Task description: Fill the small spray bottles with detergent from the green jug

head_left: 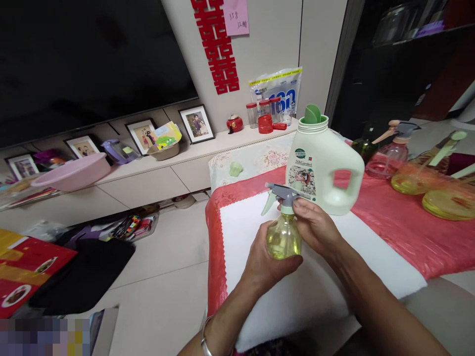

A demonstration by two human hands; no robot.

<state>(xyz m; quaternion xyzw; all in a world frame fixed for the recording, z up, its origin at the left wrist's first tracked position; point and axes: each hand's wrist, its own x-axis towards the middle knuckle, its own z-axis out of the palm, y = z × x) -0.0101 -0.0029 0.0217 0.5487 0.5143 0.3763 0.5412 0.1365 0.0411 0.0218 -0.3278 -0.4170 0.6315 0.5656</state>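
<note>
A small clear spray bottle [285, 238] with yellow liquid inside is held upright above the white cloth. My left hand [261, 259] wraps round its body from below and the left. At its neck, the fingers of my right hand [315, 225] pinch the light green collar under the grey spray head [284, 194]; the fingertips behind it are hidden. The nozzle and pale green trigger point left. Just behind stands a large pale green jug [326, 153] with a green cap [312, 113] sitting in its mouth.
The white cloth [245, 282] lies over a red table covering [393, 217]. At the right stand several other spray bottles, one with pink liquid [388, 158]. A pale green crumpled item [236, 169] lies behind. Red-lidded jars [252, 116] and framed photos [196, 123] line the cabinet.
</note>
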